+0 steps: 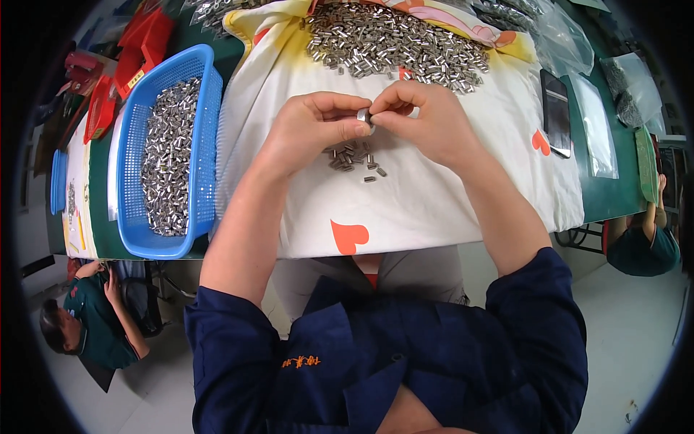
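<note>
Above the cloth, my left hand [311, 129] pinches a small shiny metal cylinder [363, 114] between thumb and fingers. My right hand [428, 119] meets it from the other side, thumb and index finger pressed together at the dark end of the piece. Whether a separate part sits in those right fingertips, I cannot tell. Just below the hands lies a small heap of metal cylinders [348, 156], with a few loose ones nearer me. Beyond the hands spreads a large pile of similar metal cylinders [397, 47].
A white cloth [289, 217] with red hearts covers the table. To the left stands a blue plastic basket [207, 137] of metal cylinders, with red bins [148, 40] behind. On the right are a phone [556, 112] and clear bags [596, 130]. Other people sit at both sides.
</note>
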The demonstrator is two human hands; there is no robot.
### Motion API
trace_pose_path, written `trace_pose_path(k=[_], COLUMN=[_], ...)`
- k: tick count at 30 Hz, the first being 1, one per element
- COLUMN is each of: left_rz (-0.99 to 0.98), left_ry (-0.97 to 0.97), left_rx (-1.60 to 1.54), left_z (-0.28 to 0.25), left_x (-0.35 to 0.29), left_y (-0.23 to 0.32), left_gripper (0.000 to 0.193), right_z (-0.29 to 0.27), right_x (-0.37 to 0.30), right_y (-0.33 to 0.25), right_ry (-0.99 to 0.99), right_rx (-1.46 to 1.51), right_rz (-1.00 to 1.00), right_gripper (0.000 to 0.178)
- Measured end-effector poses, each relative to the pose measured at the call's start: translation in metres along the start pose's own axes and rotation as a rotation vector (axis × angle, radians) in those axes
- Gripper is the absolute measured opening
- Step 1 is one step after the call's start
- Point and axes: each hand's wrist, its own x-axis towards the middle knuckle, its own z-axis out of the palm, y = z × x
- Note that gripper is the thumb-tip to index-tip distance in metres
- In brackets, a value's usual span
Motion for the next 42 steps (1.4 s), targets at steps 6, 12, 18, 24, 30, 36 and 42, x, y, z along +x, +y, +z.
trace_pose_path(k=[6, 12, 18, 24, 30, 36, 42], left_rz=[-0.044, -0.017, -0.013, -0.016, 0.013, 0.027, 0.013], left_ry=[0.008, -0.041, -0.027, -0.025, -0.022, 0.017, -0.006], left_rx=[0.087, 0.067, 0.085, -0.131, -0.094, -0.122, -0.156], left_z=[-0.003, -0.003, -0.003, -0.005, -0.004, -0.001, -0.003], left_x=[-0.001, 0.001, 0.000, 0.003, 0.005, 0.005, 0.003], left_y=[0.001, -0.002, -0.001, -0.004, -0.006, -0.006, -0.005], left_gripper=[0.028, 0.027, 0.026, 0.029, 0.029, 0.028, 0.026], right_z=[-0.018, -0.031, -0.022, -0.002, 0.003, 0.011, 0.009], right_x=[0.006, 0.007, 0.008, 0.000, -0.002, -0.002, -0.003], right_y=[0.010, 0.024, 0.018, -0.002, -0.006, 0.000, -0.002], right_ry=[0.103, 0.173, 0.110, 0.055, 0.061, 0.203, 0.149], right_rx=[-0.113, -0.643, -0.739, -0.024, -0.023, -0.369, -0.087], right_rz=[-0.016, 0.044, -0.114, -0.085, -0.058, -0.384, -0.181], right_gripper=[0.013, 0.009, 0.009, 0.008, 0.010, 0.007, 0.008])
